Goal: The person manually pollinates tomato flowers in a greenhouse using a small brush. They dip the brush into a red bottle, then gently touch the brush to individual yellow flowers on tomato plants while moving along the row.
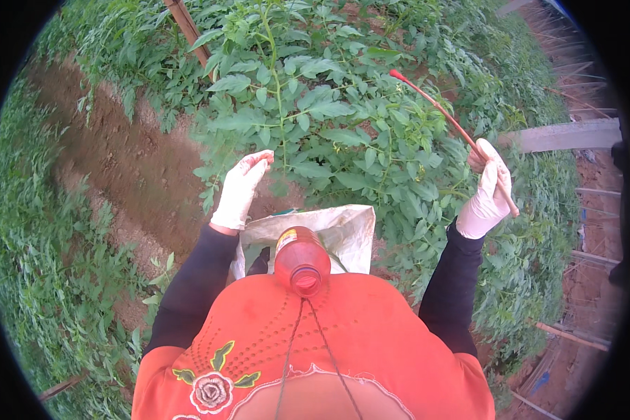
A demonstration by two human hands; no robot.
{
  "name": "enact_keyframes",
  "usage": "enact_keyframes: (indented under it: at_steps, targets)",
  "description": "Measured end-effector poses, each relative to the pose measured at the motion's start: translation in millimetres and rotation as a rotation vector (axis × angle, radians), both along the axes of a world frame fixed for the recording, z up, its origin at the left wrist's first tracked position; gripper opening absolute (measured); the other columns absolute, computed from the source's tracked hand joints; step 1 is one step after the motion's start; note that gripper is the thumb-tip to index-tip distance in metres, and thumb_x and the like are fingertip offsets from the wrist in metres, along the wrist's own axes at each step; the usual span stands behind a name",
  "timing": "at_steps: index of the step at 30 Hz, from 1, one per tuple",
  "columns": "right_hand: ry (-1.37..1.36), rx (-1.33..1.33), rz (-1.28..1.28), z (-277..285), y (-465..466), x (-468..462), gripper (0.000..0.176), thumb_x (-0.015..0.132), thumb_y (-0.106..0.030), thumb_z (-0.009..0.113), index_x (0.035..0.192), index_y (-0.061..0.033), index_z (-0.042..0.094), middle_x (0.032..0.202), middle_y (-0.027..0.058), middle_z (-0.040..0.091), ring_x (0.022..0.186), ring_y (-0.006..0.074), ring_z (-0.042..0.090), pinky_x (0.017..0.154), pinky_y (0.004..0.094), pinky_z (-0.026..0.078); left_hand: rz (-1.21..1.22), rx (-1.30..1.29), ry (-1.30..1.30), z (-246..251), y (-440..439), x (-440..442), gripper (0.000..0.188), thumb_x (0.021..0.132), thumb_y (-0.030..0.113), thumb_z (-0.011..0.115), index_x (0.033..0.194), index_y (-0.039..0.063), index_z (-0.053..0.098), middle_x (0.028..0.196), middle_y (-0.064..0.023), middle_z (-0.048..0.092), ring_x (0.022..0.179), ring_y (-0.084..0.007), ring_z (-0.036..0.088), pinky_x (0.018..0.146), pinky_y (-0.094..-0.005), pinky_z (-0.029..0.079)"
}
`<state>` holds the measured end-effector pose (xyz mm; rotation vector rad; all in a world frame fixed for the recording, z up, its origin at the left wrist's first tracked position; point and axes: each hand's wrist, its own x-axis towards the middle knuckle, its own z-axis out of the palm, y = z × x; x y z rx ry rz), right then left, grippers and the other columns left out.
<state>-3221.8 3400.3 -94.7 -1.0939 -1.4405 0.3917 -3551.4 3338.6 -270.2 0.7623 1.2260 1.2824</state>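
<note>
My right hand [487,191], in a pale thin glove, grips a slender stick [441,110] near its lower end. The stick slants up and left to a red, swab-like tip [396,74], which appears over tomato plants [315,105] with small yellow flowers. My left hand [245,186] wears a similar glove with reddish stains at the fingertips. Its fingers are drawn together beside the leaves, and nothing shows between them. A red-tinted, uncapped plastic bottle [303,257] hangs at my chest on a thin cord [323,336].
A white woven sack [354,226] gapes below the bottle. Bare soil [131,168] forms a path at left, with more plants [42,262] beyond. A wooden stake [189,34] rises at the upper left. A pale curved beam [567,136] crosses the right side.
</note>
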Motion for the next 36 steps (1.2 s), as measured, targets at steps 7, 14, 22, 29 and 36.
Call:
enact_keyframes:
  at_steps: [7, 14, 22, 29, 36]
  targets:
    - [-0.027, -0.195, 0.174, -10.9, 5.1, -38.7, 0.019, 0.094, -0.01, 0.055, 0.1, 0.0055, 0.065, 0.094, 0.0118, 0.068, 0.081, 0.0151, 0.063, 0.075, 0.0274, 0.051, 0.1, -0.031, 0.124, 14.3, -20.1, -43.3, 0.039, 0.094, 0.027, 0.055, 0.124, 0.002, 0.058, 0.117, -0.0063, 0.063, 0.103, -0.0116, 0.058, 0.092, -0.0265, 0.041]
    - [-0.279, -0.581, 0.301, -85.3, 34.8, -36.5, 0.016, 0.092, -0.013, 0.058, 0.097, -0.0009, 0.068, 0.087, 0.0049, 0.068, 0.077, 0.0074, 0.06, 0.072, 0.0211, 0.047, 0.145, -0.056, 0.065, 33.8, -7.9, -36.1, 0.031, 0.092, 0.015, 0.058, 0.118, -0.001, 0.06, 0.11, -0.0043, 0.064, 0.1, -0.0097, 0.057, 0.092, -0.0241, 0.042]
    - [-0.043, -0.545, 0.27, -199.6, 18.8, -14.0, 0.014, 0.09, -0.007, 0.061, 0.1, 0.0007, 0.067, 0.095, 0.0046, 0.069, 0.08, 0.0081, 0.061, 0.073, 0.0219, 0.048, -0.003, -0.128, 0.073, 39.5, -1.1, -11.6, 0.033, 0.093, 0.015, 0.059, 0.121, -0.001, 0.058, 0.114, -0.0035, 0.062, 0.104, -0.0089, 0.055, 0.093, -0.023, 0.04]
    - [-0.17, -0.411, 0.238, -222.3, 27.7, -11.3, 0.014, 0.085, -0.001, 0.065, 0.099, -0.0005, 0.066, 0.095, 0.0093, 0.068, 0.083, 0.0159, 0.066, 0.075, 0.0261, 0.052, -0.046, -0.147, 0.087, 39.4, 9.9, 3.1, 0.033, 0.092, 0.015, 0.06, 0.121, -0.001, 0.057, 0.117, -0.0048, 0.061, 0.108, -0.0103, 0.054, 0.096, -0.0247, 0.039]
    - [-0.072, -0.437, 0.307, -186.9, 21.7, -2.0, 0.011, 0.086, 0.0, 0.064, 0.097, 0.0025, 0.066, 0.097, 0.0092, 0.069, 0.084, 0.0121, 0.064, 0.073, 0.0231, 0.051, -0.155, -0.01, 0.306, 67.9, 57.8, 12.3, 0.038, 0.092, 0.021, 0.06, 0.124, 0.0, 0.057, 0.118, -0.0058, 0.061, 0.11, -0.0126, 0.054, 0.099, -0.0267, 0.037]
